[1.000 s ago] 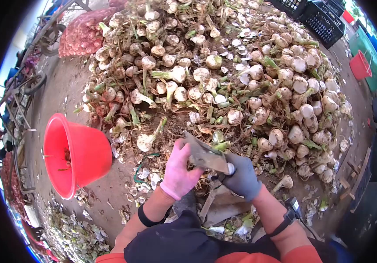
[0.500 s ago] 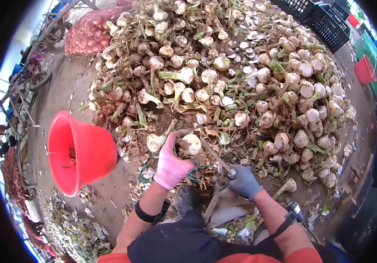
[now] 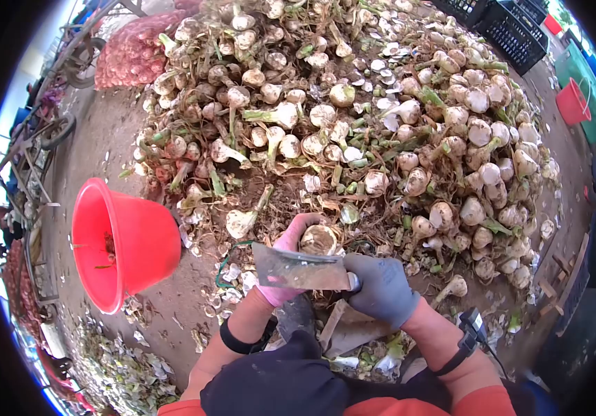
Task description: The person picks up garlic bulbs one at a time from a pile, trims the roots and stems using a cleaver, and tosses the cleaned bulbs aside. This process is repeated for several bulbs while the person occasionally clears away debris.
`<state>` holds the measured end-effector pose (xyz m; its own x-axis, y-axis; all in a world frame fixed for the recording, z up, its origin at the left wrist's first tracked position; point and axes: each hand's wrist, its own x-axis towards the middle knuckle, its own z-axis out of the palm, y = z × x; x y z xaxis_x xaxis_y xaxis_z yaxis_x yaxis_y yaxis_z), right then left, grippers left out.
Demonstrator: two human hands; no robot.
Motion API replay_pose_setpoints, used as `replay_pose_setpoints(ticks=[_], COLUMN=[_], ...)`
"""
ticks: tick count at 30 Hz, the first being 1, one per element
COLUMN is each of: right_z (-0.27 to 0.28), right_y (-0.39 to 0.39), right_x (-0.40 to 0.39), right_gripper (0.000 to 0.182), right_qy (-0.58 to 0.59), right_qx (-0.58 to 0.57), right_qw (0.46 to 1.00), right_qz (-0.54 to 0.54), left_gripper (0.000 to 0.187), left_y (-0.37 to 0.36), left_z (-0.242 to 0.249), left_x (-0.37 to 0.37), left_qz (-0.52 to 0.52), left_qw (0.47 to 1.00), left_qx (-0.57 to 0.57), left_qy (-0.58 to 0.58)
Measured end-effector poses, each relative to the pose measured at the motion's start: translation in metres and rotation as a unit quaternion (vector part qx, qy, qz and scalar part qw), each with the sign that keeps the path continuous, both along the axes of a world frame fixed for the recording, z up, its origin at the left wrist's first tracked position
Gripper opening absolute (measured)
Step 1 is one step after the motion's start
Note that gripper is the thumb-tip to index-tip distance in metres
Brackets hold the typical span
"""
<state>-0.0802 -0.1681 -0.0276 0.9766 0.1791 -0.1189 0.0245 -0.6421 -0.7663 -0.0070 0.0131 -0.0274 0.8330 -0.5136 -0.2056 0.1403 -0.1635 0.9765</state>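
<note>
My left hand (image 3: 290, 239), in a pink glove, is wrapped round a garlic bulb (image 3: 317, 241) whose pale, brown-edged face points up. A broad rectangular cleaver (image 3: 303, 272) lies across the view in front of that hand and hides most of its palm. My right hand (image 3: 381, 284), in a grey-blue glove, grips the cleaver's handle, the blade pointing left. Just left of the held bulb, another garlic bulb (image 3: 240, 222) with its stalk on lies on the ground.
A large heap of garlic bulbs (image 3: 322, 116) with stalks and roots spreads ahead. A red bucket (image 3: 149, 243) stands tilted in view at left. Peelings (image 3: 121, 364) lie lower left. Black crates (image 3: 513, 35), a filled net bag (image 3: 128, 59) and another red bucket (image 3: 573, 102) stand farther off.
The cleaver has swung from pointing away from me to lying flat across, in front of my left hand. The held bulb has turned and now shows its brown-edged face.
</note>
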Motion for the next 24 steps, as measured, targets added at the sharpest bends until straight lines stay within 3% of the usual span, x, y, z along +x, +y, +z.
replay_pose_setpoints(ticks=[1,2,5,9,12,14,15,17,18,19,21,23,24], right_z=[0.000,-0.001,-0.009,-0.030,-0.048,-0.069,-0.087,-0.083,-0.083,-0.084,-0.098,-0.109,-0.113], right_y=[0.002,0.003,0.004,0.002,-0.008,-0.038,-0.065,-0.061,-0.055,-0.047,-0.036,-0.033,-0.031], right_x=[-0.002,-0.002,0.002,0.000,0.003,0.010,0.001,-0.007,-0.015,-0.011,-0.016,-0.012,-0.012], right_gripper=[0.018,0.018,0.016,0.016,0.020,0.021,0.025,0.024,0.023,0.022,0.019,0.015,0.011], right_qy=[-0.007,-0.015,-0.018,-0.031,-0.044,0.103,0.084,0.053,0.047,0.025,0.062,0.179,0.151], right_qx=[0.004,0.007,0.023,-0.004,-0.031,-0.137,-0.056,-0.038,-0.016,0.011,0.066,0.184,0.203], right_qw=[1.000,1.000,0.999,0.999,0.998,0.977,0.978,0.965,0.964,0.964,0.960,0.924,0.931], right_qz=[0.001,0.002,-0.018,-0.024,-0.028,-0.124,-0.181,-0.252,-0.260,-0.264,-0.266,-0.285,-0.265], left_gripper=[0.068,0.068,0.069,0.070,0.067,0.064,0.058,0.057,0.058,0.074,0.088,0.100,0.103], left_y=[-0.001,-0.001,-0.001,0.001,-0.006,-0.011,-0.003,-0.011,-0.011,-0.015,-0.023,-0.045,-0.056], left_z=[0.003,0.009,0.002,-0.009,-0.003,0.005,0.012,0.004,0.000,-0.024,-0.034,-0.008,0.011], left_x=[0.000,0.001,-0.003,-0.007,-0.017,-0.028,-0.027,-0.014,-0.010,-0.002,0.025,0.043,0.045], left_qz=[-0.009,-0.028,-0.036,-0.042,-0.044,-0.081,-0.128,0.011,-0.007,0.016,0.021,0.027,0.012], left_qw=[1.000,0.993,0.981,0.967,0.984,0.995,0.989,0.972,0.985,0.972,0.976,0.997,0.980], left_qx=[0.006,0.073,0.144,0.154,0.135,0.052,0.070,-0.017,-0.019,0.011,0.077,0.032,-0.175], left_qy=[0.011,-0.090,-0.123,-0.200,-0.110,0.020,-0.028,0.235,0.172,0.235,0.203,0.068,0.094])
